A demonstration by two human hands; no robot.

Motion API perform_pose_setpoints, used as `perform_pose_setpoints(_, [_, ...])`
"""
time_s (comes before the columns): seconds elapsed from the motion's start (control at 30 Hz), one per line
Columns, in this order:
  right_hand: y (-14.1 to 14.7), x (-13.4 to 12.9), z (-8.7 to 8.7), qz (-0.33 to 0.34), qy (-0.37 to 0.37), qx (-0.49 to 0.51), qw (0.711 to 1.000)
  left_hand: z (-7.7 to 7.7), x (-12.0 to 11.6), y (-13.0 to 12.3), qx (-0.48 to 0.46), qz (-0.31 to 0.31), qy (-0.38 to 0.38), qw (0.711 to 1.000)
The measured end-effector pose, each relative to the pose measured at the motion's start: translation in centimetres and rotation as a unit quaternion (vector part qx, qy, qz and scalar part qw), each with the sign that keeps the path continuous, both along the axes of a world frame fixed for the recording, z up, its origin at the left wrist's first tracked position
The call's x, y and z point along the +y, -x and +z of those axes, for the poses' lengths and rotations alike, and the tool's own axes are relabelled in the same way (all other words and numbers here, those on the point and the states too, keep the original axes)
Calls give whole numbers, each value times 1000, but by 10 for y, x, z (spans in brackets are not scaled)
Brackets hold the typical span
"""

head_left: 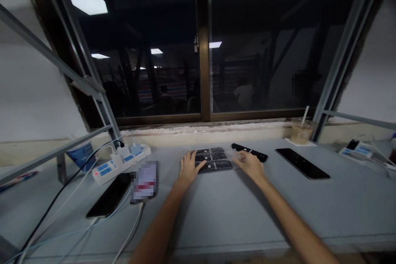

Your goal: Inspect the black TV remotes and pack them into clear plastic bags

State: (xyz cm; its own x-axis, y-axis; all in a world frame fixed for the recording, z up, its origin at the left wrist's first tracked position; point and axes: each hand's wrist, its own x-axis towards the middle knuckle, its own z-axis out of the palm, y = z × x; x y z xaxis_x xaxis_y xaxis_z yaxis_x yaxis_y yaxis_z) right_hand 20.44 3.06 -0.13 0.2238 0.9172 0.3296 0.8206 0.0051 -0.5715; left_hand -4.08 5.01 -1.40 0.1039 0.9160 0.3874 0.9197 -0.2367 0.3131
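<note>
Three black remote controls (211,157) lie side by side on the grey table, under shiny clear plastic. My left hand (188,166) rests at their left ends, thumb and fingers spread, touching the nearest one. At the right ends, my right hand (251,166) pinches a clear plastic bag (234,157) that reaches from the remotes. Whether the plastic is one bag or several I cannot tell. Just behind my right hand lies another black remote control (259,155), slanted and partly covered by the hand.
Two phones, a dark one (110,196) and a lit one (144,183), lie left with charging cables. A white power strip (107,170) stands behind them. To the right are a large black phone (302,163) and a drink cup with straw (300,133). Metal shelf posts flank the window.
</note>
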Motion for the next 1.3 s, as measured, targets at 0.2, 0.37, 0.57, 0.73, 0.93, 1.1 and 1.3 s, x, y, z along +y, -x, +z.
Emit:
perform_pose_setpoints(0.2, [-16, 5, 1, -89, -31, -16, 995, 12, 4, 22, 23, 132, 24, 991])
perform_pose_setpoints(0.37, [-27, 6, -9, -158, 21, -113, 981, 14, 1, 33, 41, 114, 65, 990])
perform_pose_setpoints(0.57, [-33, 9, -16, -170, 31, -116, 978, 16, -1, 34, 31, 101, 63, 992])
perform_pose_setpoints(0.73, [-41, 10, -12, -173, 36, -81, 981, 20, -2, 37, -2, 112, 64, 992])
perform_pose_setpoints(0.93, [-44, 8, -13, -181, 20, -78, 980, 24, -5, 37, -46, 181, 42, 981])
perform_pose_setpoints(1.1, [-45, 13, -19, -171, 16, -70, 983, 30, -8, 36, -92, 217, -10, 972])
perform_pose_setpoints(1.3, [-45, 17, -24, -103, 44, -41, 993, 34, -8, 21, -133, 102, -128, 977])
